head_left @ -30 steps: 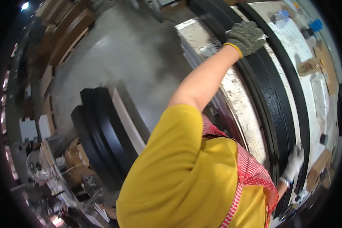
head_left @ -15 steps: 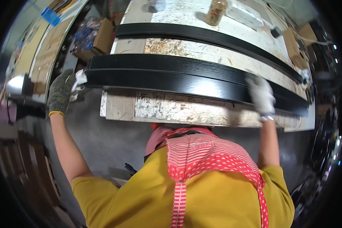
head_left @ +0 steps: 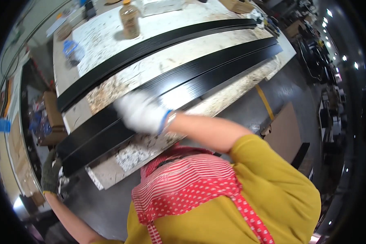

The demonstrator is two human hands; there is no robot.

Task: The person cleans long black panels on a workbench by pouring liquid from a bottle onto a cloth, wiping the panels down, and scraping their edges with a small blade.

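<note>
Two long black planks with a fine grain lie side by side, the far plank (head_left: 179, 77) and the near plank (head_left: 130, 130), slanting up to the right. My right hand (head_left: 140, 112), in a white glove, is over their left half, seemingly on the surface. Motion blurs its fingers, and whether it holds anything is hidden. At the planks' left end is my left hand (head_left: 51, 171), in a dark green glove, closed. A crumpled white rag (head_left: 62, 181) shows beside its fingers, just off the plank end.
Another black strip (head_left: 150, 46) lies farther back on the stained white worktable (head_left: 105, 34). Behind it stand a bottle of brownish liquid (head_left: 129, 22) and a blue-and-clear plastic item (head_left: 73, 52). At the left is a cardboard box (head_left: 53, 116) of plastic bottles.
My right hand has swept leftward along the planks from their right part. The view has turned, so the planks now slant. My left hand stays at their left end with the rag.
</note>
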